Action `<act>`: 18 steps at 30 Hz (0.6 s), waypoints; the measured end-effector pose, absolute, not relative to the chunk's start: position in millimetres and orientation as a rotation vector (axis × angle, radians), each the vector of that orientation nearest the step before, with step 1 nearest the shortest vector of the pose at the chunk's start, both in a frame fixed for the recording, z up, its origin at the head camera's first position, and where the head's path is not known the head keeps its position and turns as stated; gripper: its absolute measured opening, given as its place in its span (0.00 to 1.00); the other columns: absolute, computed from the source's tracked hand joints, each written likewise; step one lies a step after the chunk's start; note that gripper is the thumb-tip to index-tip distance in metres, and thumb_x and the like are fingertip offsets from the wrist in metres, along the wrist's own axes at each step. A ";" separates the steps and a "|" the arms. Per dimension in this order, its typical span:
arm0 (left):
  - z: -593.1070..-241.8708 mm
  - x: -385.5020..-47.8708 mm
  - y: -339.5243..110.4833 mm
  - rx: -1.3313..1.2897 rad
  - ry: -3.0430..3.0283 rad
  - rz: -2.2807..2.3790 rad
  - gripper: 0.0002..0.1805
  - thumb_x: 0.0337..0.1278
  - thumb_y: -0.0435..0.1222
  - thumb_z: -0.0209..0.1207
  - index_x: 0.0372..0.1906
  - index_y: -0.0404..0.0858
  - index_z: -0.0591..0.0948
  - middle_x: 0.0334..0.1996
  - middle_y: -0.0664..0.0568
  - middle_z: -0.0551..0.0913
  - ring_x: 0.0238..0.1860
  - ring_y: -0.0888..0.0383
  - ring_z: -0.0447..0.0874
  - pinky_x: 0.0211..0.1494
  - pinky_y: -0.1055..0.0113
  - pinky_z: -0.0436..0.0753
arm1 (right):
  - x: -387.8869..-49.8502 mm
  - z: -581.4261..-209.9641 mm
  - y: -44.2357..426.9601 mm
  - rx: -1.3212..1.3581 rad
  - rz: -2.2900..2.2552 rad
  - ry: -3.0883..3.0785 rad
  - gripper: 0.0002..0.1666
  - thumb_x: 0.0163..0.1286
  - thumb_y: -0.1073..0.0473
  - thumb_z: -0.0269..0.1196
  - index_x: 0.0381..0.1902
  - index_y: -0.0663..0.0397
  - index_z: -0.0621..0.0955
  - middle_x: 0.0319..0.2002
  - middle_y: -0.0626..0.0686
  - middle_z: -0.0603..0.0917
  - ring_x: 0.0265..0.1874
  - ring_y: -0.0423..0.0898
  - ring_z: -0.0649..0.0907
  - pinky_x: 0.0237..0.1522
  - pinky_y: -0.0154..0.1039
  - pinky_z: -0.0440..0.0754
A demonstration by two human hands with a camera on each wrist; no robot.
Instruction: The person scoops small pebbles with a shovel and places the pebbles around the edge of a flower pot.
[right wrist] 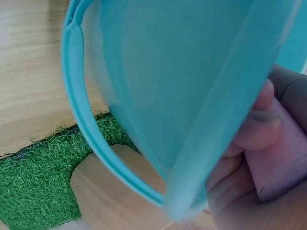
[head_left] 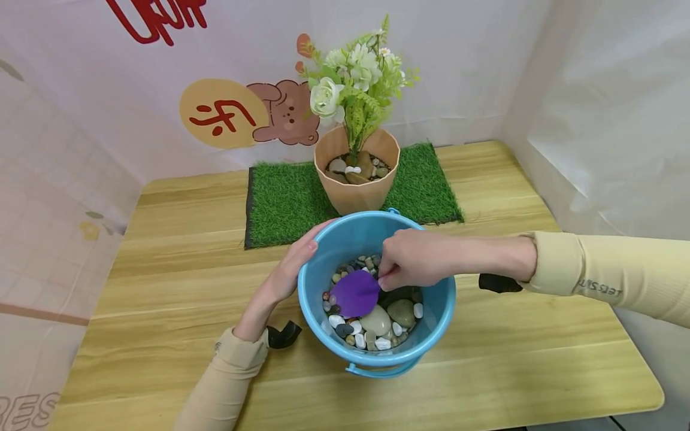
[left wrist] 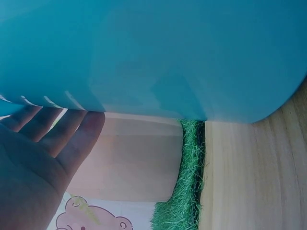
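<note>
A light blue bucket [head_left: 309,287] stands on the wooden table, with stones of several sizes and colours [head_left: 375,321] at its bottom. My left hand [head_left: 293,263] rests against the bucket's outer left side. In the left wrist view its fingers [left wrist: 79,132] lie fairly straight against the blue wall. Reaching over the right rim, my right hand [head_left: 412,257] grips a small purple shovel [head_left: 356,293], whose blade lies over the stones. In the right wrist view, fingers curl round its pinkish-purple handle [right wrist: 278,153]. The blade hides some of the stones.
Behind the bucket, a peach flowerpot [head_left: 358,194] with white flowers and stones stands on a green turf mat [head_left: 288,200]. The bucket's handle [head_left: 385,372] hangs down at the near side. Wooden tabletop [head_left: 517,359] extends on both sides.
</note>
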State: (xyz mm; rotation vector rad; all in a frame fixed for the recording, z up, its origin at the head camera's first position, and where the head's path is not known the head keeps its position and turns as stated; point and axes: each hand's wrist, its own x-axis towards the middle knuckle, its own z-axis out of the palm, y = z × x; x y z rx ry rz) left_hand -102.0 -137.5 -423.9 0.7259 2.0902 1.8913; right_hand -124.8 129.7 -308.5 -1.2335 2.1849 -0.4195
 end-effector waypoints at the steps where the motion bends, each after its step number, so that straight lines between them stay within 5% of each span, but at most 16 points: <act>1: -424.0 -102.0 -137.5 0.729 2.092 1.890 0.35 0.79 0.44 0.33 0.83 0.32 0.57 0.77 0.30 0.66 0.74 0.27 0.71 0.71 0.38 0.81 | -125.6 -307.6 131.7 -1.238 -0.428 2.183 0.25 0.74 0.59 0.66 0.14 0.45 0.75 0.15 0.37 0.59 0.18 0.32 0.61 0.26 0.26 0.57; 13: -423.2 -101.8 -136.0 0.747 2.074 1.913 0.35 0.78 0.44 0.33 0.82 0.32 0.57 0.77 0.29 0.67 0.74 0.26 0.71 0.69 0.37 0.82 | -132.5 -299.7 148.0 -1.149 -0.461 2.128 0.13 0.76 0.54 0.66 0.29 0.43 0.89 0.14 0.36 0.64 0.18 0.31 0.63 0.23 0.26 0.58; 18: -423.3 -101.4 -136.3 0.754 2.075 1.907 0.35 0.78 0.44 0.32 0.83 0.32 0.57 0.77 0.29 0.66 0.74 0.27 0.71 0.71 0.35 0.81 | -135.2 -295.0 154.2 -1.148 -0.518 2.134 0.10 0.75 0.52 0.67 0.44 0.44 0.94 0.17 0.36 0.75 0.19 0.30 0.66 0.23 0.25 0.62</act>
